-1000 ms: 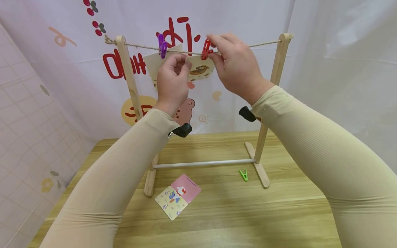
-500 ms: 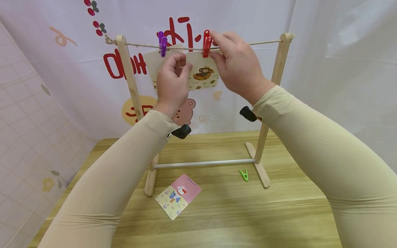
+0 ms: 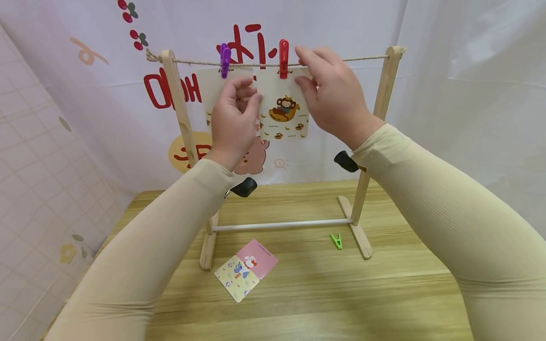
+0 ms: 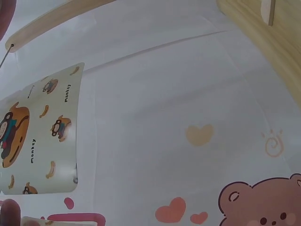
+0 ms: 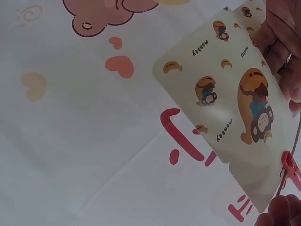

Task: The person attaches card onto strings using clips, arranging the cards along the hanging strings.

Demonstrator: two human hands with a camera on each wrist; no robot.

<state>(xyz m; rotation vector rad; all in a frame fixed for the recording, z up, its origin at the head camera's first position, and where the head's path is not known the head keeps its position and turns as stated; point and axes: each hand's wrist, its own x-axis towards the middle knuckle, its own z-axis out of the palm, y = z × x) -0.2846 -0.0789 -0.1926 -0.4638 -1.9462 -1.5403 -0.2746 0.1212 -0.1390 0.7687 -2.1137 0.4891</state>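
A cream card with a monkey on a banana (image 3: 283,109) hangs from the rope (image 3: 328,62), clipped at its top by a red clothespin (image 3: 283,59). My left hand (image 3: 234,121) is at the card's left edge, fingers loosely bent and thumb tip close to the edge. My right hand (image 3: 337,92) hovers just right of the clothespin, thumb and fingers spread apart with nothing between them. Left of it a second cream card (image 3: 211,87) hangs under a purple clothespin (image 3: 225,60), partly behind my left hand. The right wrist view shows the monkey card (image 5: 225,94) tilted, the red clothespin (image 5: 290,167) gripping its top edge.
Two wooden posts (image 3: 384,85) hold the rope, joined low down by a white rod (image 3: 281,225). On the wooden table (image 3: 324,298) lie a pink and yellow card (image 3: 246,270) and a green clothespin (image 3: 336,240). A printed white cloth (image 3: 460,118) hangs behind.
The monkey card has swung down to hang flat under the red clothespin. My right fingers have come off the clothespin, and my left hand has eased slightly left and down.
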